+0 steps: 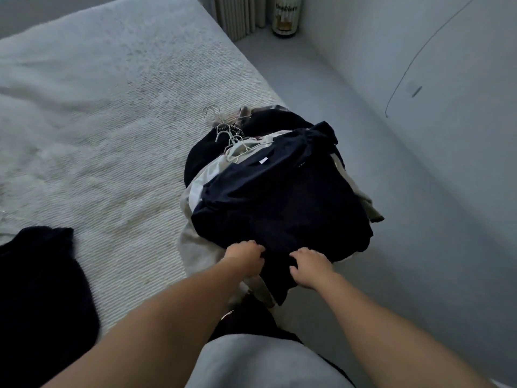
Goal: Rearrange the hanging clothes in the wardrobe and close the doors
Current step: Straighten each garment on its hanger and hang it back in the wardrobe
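Navy shirt (279,203), white ribbed bedspread (112,107)

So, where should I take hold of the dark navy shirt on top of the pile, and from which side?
Probably at the collar end of the dark navy shirt, from the far side, where the pale wire hangers stick out. Both hands now hold its near hem: left hand, right hand. Lifting from there would likely drag the hanger and the garments beneath.

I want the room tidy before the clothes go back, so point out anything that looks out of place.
A pile of clothes on hangers lies heaped at the bed edge, partly overhanging it. Both hands grip its dark top garment. Another dark garment lies apart on the bed.
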